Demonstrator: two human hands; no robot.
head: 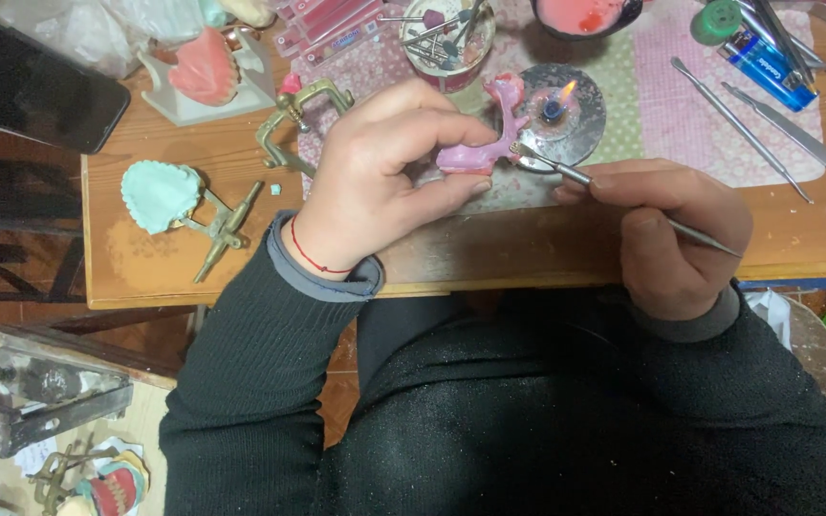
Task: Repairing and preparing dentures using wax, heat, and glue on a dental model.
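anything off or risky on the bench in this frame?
Mostly a lit burner with an open flame beside the pink wax piece in the left hand, and a blue lighter lying close by. The right hand holds a metal tool. Nothing spilled.

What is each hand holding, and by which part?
The left hand pinches the pink wax piece at its left end; the right hand grips the thin metal tool along its handle.

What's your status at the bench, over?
Left hand pinching pink wax piece. Right hand holds metal tool, tip at the wax. Lit burner right behind the wax.
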